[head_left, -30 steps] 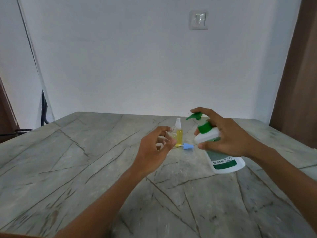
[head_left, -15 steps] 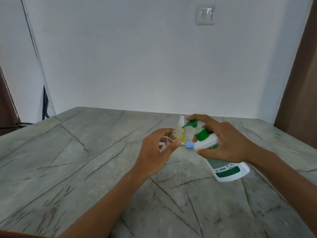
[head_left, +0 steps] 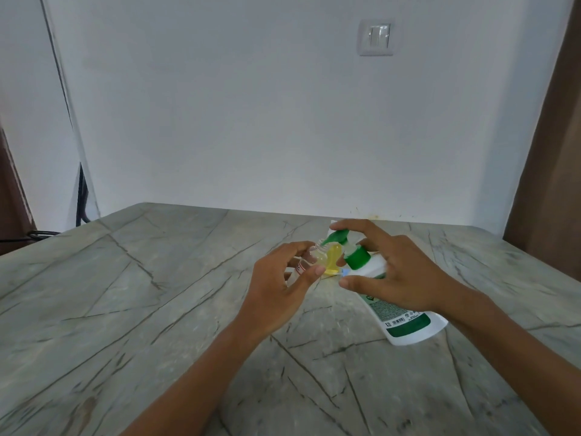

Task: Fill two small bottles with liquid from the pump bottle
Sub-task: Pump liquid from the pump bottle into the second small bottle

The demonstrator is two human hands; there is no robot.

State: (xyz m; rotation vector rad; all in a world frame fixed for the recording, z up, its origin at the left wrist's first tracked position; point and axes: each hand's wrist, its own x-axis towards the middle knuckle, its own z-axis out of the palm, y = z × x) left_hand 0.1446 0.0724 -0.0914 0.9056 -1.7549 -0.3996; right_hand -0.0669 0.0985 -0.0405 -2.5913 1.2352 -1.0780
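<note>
Our right hand (head_left: 405, 272) curls round the tilted pump bottle (head_left: 408, 325), forefinger on its green head. At its spout (head_left: 337, 236), our left hand (head_left: 276, 287) pinches a clear small bottle (head_left: 314, 254) between thumb and fingers. A yellow-filled bottle (head_left: 333, 259) stands just behind that spout.

- Two hands: left hand (head_left: 276, 291), right hand (head_left: 405, 275).
- One pump bottle (head_left: 405, 322).
- Two small bottles: clear bottle (head_left: 309, 258), yellow bottle (head_left: 333, 259).
- One blue cap (head_left: 345, 272).
- One table (head_left: 125, 294).
- One wall switch (head_left: 376, 37).
</note>
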